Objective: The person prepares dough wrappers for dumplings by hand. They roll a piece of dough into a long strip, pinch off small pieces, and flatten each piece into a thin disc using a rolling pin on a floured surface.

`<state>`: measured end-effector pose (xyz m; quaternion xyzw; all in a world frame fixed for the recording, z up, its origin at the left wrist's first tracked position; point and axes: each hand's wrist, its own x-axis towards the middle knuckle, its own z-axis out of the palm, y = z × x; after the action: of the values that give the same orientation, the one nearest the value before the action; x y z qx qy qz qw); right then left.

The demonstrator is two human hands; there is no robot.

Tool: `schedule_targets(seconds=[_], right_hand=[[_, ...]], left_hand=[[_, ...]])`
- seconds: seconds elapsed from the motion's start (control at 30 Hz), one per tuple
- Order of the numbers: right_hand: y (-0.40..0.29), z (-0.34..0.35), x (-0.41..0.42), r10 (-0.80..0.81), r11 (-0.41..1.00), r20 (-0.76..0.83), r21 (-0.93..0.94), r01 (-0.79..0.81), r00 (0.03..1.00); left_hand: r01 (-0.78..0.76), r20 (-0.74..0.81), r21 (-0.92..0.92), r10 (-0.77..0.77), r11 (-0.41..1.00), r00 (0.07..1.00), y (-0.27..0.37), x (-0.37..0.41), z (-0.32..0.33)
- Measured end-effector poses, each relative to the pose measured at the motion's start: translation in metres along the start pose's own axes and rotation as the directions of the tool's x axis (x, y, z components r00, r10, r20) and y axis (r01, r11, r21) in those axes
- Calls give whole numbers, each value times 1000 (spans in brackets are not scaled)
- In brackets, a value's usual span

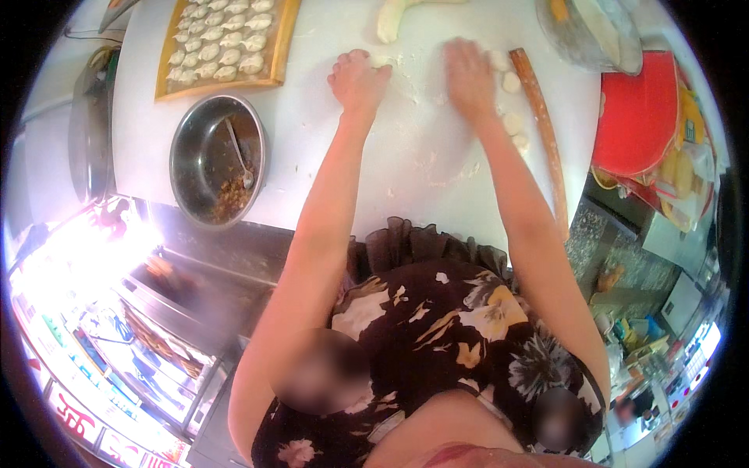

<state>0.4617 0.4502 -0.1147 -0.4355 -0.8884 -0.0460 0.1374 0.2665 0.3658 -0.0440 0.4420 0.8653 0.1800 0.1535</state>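
My left hand (pixel 358 83) is over the floured white table (pixel 409 175), fingers curled and thumb held out. A small pale lump of dough (pixel 383 60) shows beside the thumb; whether the fingers touch it is unclear. Palm down and slightly blurred, my right hand (pixel 470 79) lies flat with its fingers extended; anything under the palm is hidden. Several small round dough pieces (pixel 511 82) line its right side. Beyond them lies a long wooden rolling pin (pixel 538 111). A thick, bent dough rope (pixel 391 20) rests past both hands.
At left, a wooden-framed tray (pixel 279 44) bears rows of dumplings (pixel 231 38). Nearer stands a steel bowl (pixel 193 140) with minced filling (pixel 231 196) and a spoon (pixel 240 152). A large basin (pixel 626 52) sits at the far right, near a red object (pixel 635 117) beyond the table's edge.
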Motion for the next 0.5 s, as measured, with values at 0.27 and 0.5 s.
schedule_targets(seconds=[0.27,0.5], right_hand=[[-5,-48,-20,381,741,-195,650,-172,904],[-23,-50,-46,381,645,11,713,-274,925]], left_hand=[[-206,-8,-727,292,655,957,4,-41,16],[-467,-34,-244,474,850,880,-18,-61,46]])
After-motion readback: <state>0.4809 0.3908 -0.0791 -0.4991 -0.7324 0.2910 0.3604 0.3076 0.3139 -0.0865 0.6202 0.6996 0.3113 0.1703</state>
